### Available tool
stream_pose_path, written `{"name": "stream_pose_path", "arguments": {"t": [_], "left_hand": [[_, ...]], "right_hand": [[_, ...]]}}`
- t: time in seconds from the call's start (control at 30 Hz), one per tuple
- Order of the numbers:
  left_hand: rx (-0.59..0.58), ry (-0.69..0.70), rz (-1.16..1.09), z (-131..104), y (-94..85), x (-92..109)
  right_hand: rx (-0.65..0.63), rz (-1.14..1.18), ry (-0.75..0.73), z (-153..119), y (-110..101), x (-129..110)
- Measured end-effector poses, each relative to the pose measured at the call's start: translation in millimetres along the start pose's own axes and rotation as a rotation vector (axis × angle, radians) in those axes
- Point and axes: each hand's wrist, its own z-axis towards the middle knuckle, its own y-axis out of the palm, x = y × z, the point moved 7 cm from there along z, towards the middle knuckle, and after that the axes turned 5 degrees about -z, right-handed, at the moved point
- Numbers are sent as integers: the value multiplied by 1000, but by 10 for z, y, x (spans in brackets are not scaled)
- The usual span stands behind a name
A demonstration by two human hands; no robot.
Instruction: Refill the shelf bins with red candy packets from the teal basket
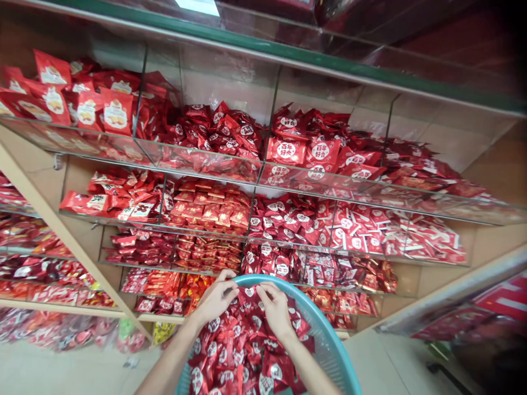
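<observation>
- A small red packet point(249, 292) is held up at the basket's far side, its right edge pinched between thumb and fingers of the right hand point(274, 310).
- The left hand point(217, 299) is curled at its left edge; whether the packet is gripped there cannot be told.
- The blue basket point(331, 340) is filled with loose red packets point(226, 351) – its near side is cut off by the lower frame edge, and part is hidden by the forearms.
- Packets are also stacked on the glass-fronted shelves point(362, 192) beyond; most small print is blurred.
- The dark lower right corner is hard to make out.
</observation>
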Motion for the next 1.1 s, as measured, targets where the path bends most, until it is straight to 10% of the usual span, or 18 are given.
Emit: {"name": "stream_pose_path", "arguments": {"t": [1.1], "left_hand": [[15,21,-40,52,-25,8]], "right_hand": [[-118,226,228,130,98,101]]}}
